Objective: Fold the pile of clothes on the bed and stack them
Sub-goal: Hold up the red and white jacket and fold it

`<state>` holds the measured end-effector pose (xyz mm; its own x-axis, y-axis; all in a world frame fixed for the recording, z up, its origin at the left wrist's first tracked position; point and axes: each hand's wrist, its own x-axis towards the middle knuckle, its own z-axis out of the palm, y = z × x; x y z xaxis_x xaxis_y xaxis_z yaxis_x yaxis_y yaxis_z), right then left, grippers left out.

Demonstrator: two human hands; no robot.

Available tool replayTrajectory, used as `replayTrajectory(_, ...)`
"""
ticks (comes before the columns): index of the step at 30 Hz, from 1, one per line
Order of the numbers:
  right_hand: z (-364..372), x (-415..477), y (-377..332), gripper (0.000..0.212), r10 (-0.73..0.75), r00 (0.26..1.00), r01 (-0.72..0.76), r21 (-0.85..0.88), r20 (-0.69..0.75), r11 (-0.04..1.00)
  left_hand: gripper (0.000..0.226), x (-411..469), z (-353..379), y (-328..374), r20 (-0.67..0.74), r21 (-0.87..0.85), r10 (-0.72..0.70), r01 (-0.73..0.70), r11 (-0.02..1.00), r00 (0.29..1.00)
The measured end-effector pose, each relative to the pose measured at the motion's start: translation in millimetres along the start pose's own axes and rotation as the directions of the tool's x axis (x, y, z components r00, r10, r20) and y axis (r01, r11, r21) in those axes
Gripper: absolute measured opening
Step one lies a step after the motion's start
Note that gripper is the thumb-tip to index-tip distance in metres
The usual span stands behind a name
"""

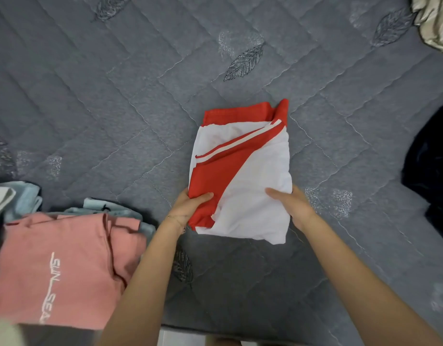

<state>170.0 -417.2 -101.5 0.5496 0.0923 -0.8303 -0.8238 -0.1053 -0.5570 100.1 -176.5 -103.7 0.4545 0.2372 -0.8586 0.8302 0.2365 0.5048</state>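
Observation:
A folded red and white garment (250, 171) lies in the middle of the grey quilted bed (115, 96). My left hand (188, 208) grips its near left corner, thumb on top of the red cloth. My right hand (290, 206) holds its near right edge, thumb over the white cloth. At the near left sits a stack of folded clothes with a pink printed shirt (60, 265) on top and pale blue pieces (28, 198) beneath it.
A dark garment (432, 168) lies at the right edge of the bed. A cream satin cloth (435, 21) is bunched in the far right corner. The bed's near edge runs along the bottom of the view.

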Motion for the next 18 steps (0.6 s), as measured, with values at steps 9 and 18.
replayTrajectory(9, -35, -64, 71, 0.028, 0.487, 0.810, -0.285, -0.505, 0.327, 0.815, 0.067, -31, -33, -54, 0.177, 0.539, 0.108, -0.188, 0.821, 0.978)
replayTrajectory(18, -45, -14, 1, 0.114, -0.239, 0.967, 0.147, -0.582, -0.084, 0.800, 0.038, -9, -20, 0, 0.309, 0.901, 0.468, -0.413, 0.136, 0.828)
